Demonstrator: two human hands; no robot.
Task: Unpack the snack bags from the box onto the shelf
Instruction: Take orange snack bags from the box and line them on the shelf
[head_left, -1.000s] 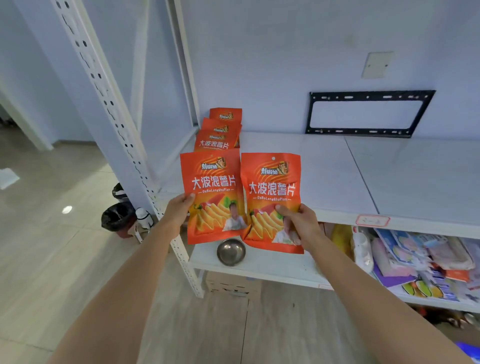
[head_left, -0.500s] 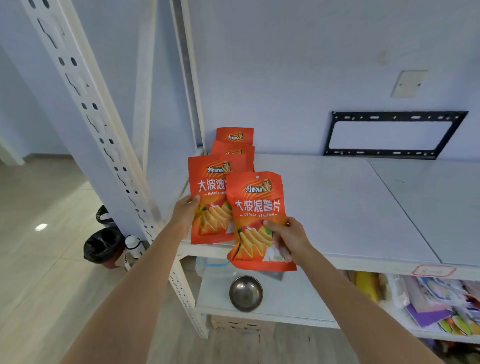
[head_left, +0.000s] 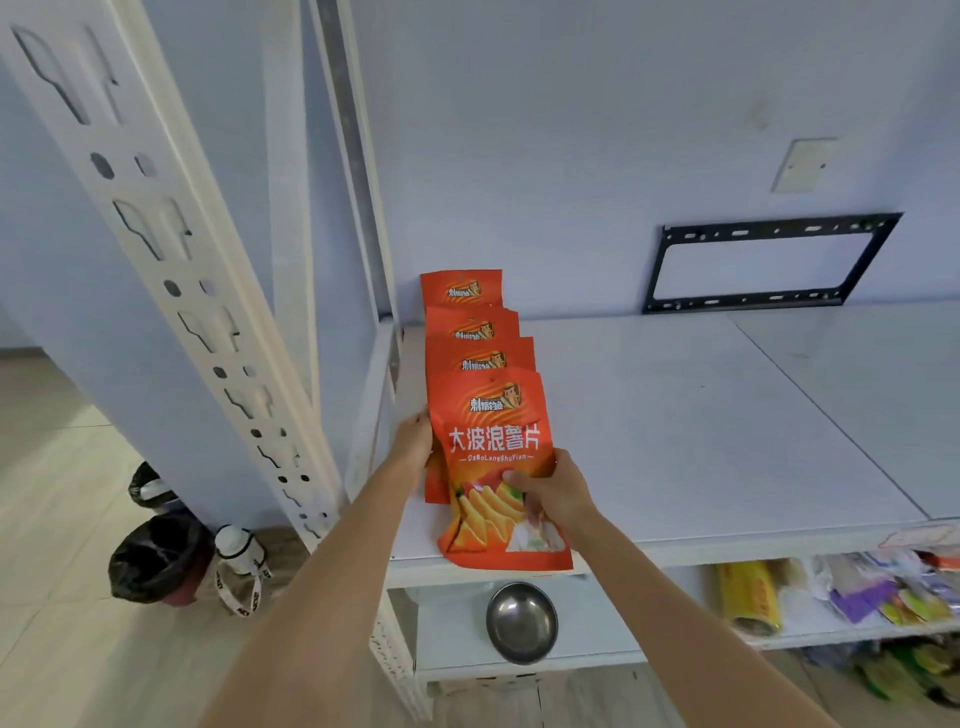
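Head view: white shelf (head_left: 675, 441) fills the middle and the 3 o'clock side, a row of orange snack bags along its left end
Front bag (head_left: 496, 467): lies over the shelf's near edge at about 6 o'clock of the row, its lower hem just past the lip, covering most of the bag behind it
Right hand (head_left: 550, 493): thumb on the bag's printed face, fingers curled round its right edge — gripping the front bag
Left hand (head_left: 415, 441): at 9 o'clock of the front bag, fingers on the left edge of the hidden bag (head_left: 435, 486); cannot tell whether they curl round it or only press
Back bags (head_left: 470, 322): three more overlap toward 12 o'clock, only their top strips showing, the farthest near the wall
Lower shelf: steel bowl (head_left: 522, 621) at 6 o'clock, mixed packets (head_left: 831, 597) at 4 o'clock
Floor: black bin bag (head_left: 156, 558) and a white bottle (head_left: 239, 545) at 8 o'clock — beside the perforated upright (head_left: 208, 291)
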